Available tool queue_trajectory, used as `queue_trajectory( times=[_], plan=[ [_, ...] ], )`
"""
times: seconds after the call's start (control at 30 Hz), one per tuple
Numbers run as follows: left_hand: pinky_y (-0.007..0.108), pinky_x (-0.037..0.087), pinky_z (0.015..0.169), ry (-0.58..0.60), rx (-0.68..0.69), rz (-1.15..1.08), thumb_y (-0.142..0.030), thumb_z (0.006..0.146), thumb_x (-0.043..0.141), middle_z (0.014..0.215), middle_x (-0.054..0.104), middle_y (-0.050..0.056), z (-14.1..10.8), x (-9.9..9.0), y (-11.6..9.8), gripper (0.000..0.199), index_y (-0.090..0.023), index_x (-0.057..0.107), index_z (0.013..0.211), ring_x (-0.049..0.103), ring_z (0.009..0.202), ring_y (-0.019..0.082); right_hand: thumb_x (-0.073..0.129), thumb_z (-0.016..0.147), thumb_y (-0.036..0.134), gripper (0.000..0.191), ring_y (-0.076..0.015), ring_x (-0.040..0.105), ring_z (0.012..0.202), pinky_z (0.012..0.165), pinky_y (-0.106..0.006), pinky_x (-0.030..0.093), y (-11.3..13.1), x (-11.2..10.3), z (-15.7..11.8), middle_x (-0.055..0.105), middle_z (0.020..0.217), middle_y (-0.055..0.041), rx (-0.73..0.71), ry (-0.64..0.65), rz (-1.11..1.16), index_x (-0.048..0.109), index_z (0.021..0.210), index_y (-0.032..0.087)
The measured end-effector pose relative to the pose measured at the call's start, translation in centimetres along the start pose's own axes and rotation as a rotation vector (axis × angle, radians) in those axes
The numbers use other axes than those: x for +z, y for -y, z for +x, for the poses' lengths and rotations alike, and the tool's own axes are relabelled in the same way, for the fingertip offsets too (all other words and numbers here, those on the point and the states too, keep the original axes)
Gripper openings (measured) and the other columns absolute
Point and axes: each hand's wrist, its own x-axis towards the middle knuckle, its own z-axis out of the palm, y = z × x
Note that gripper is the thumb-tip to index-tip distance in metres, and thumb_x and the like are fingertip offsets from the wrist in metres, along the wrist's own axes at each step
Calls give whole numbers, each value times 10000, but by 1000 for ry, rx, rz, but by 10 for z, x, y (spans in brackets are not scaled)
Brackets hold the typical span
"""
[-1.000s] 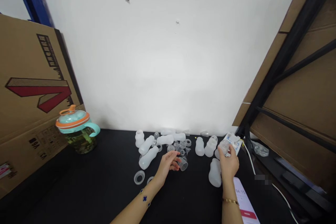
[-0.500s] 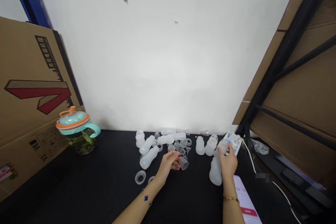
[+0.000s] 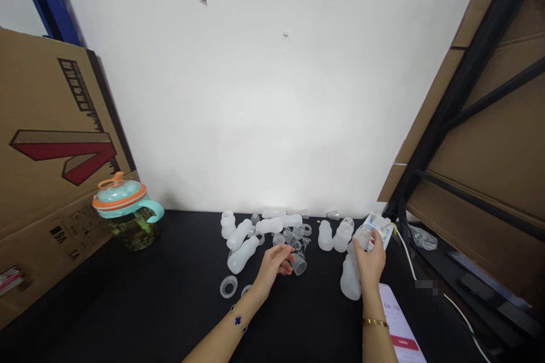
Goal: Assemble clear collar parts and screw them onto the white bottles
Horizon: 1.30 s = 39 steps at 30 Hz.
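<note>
White bottles (image 3: 243,254) and clear parts (image 3: 279,239) lie on a black surface (image 3: 306,323), in front of a pale wall (image 3: 255,96). The right hand (image 3: 372,259) is closed between thumb and fingers, pinching a clear cap (image 3: 363,234); whether the cap sits on the bottle just behind it cannot be told. Another bottle lies at 8 o'clock from this hand, and two more are near it towards 10 o'clock. At 1 o'clock is a blue-and-white item (image 3: 385,229), with a pale cable (image 3: 407,253) running from it towards 4 o'clock. A lit phone (image 3: 399,317), partly hidden by the forearm, lies at 5 o'clock.

The left hand (image 3: 272,265) has its fingers loosely bent and parted, with a clear cup (image 3: 300,265) right at its fingertips, at 3 o'clock; contact between them cannot be told. Most of the clear parts cluster at 1 o'clock from this hand, and bottles lie at 9 to 12 o'clock. A ring (image 3: 229,287) rests at 8 o'clock, a second partly behind the forearm. Between 9 and 10 o'clock, well apart, is a lidded jug (image 3: 128,212) beside a carton (image 3: 46,102).
</note>
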Motion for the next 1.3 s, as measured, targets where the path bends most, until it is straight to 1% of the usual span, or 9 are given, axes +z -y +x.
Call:
queue_trajectory(
  times=[0.27, 0.43, 0.67, 0.77, 0.9, 1.0, 1.1, 1.2, 1.3],
  plan=[
    [198, 494, 483, -7, 1, 10, -630, 683, 760, 744, 702, 45, 2, -1, 1, 544, -129, 703, 889, 609, 502, 102, 506, 863, 468, 561, -355, 498, 1280, 1087, -527, 343, 25, -4, -9, 569, 1364, -208, -258, -194, 55, 586, 1286, 107],
    [215, 479, 477, -29, 51, 63, -638, 684, 745, 737, 701, 49, 4, -3, -3, 552, -130, 696, 893, 582, 474, 105, 431, 917, 426, 481, -337, 487, 1292, 1073, -528, 339, 46, -6, -19, 574, 1348, -207, -298, -180, 23, 608, 1238, 115],
    [219, 449, 484, -78, 188, 202, -606, 772, 682, 739, 700, 43, 8, -13, -6, 479, -143, 684, 898, 530, 472, 98, 422, 948, 394, 373, -309, 555, 1206, 1037, -524, 395, 70, 8, -44, 647, 1246, -164, -438, 73, 75, 683, 1089, 168],
    [223, 427, 501, -92, 239, 297, -568, 824, 647, 740, 701, 44, 6, -15, -8, 422, -155, 679, 905, 540, 494, 111, 441, 949, 348, 327, -282, 609, 1117, 1009, -488, 445, 73, 21, -58, 696, 1154, -137, -512, 297, 141, 696, 1071, 182],
    [247, 435, 548, -123, 301, 480, -538, 873, 588, 746, 710, 51, 2, -15, -11, 383, -169, 689, 905, 579, 553, 151, 486, 915, 301, 281, -278, 644, 1075, 984, -469, 485, 73, 36, -76, 717, 1114, -115, -498, 554, 161, 712, 1052, 204],
    [259, 411, 563, -124, 356, 699, -480, 909, 544, 743, 711, 43, -1, -13, -12, 335, -187, 703, 926, 585, 576, 167, 494, 905, 284, 280, -274, 653, 1070, 971, -448, 504, 73, 42, -86, 723, 1106, -111, -481, 654, 192, 715, 1054, 201],
    [271, 406, 623, -69, 393, 976, -395, 906, 554, 765, 718, 30, -5, -10, -9, 242, -216, 714, 943, 609, 633, 182, 508, 877, 251, 273, -276, 661, 1054, 954, -433, 512, 74, 43, -94, 727, 1105, -102, -447, 704, 176, 720, 1045, 212],
    [270, 412, 679, 5, 366, 1175, -357, 869, 604, 796, 725, 16, -7, -9, -6, 180, -237, 712, 949, 639, 712, 192, 508, 852, 236, 273, -268, 675, 989, 900, -403, 528, 76, 43, -97, 733, 1061, -90, -423, 741, 168, 724, 1019, 218],
    [266, 410, 691, 39, 338, 1268, -347, 843, 642, 813, 719, 3, -7, -9, -3, 165, -246, 704, 957, 648, 760, 196, 502, 839, 246, 281, -243, 684, 872, 827, -368, 540, 77, 43, -98, 738, 992, -76, -388, 792, 190, 724, 1007, 212]
  ],
)
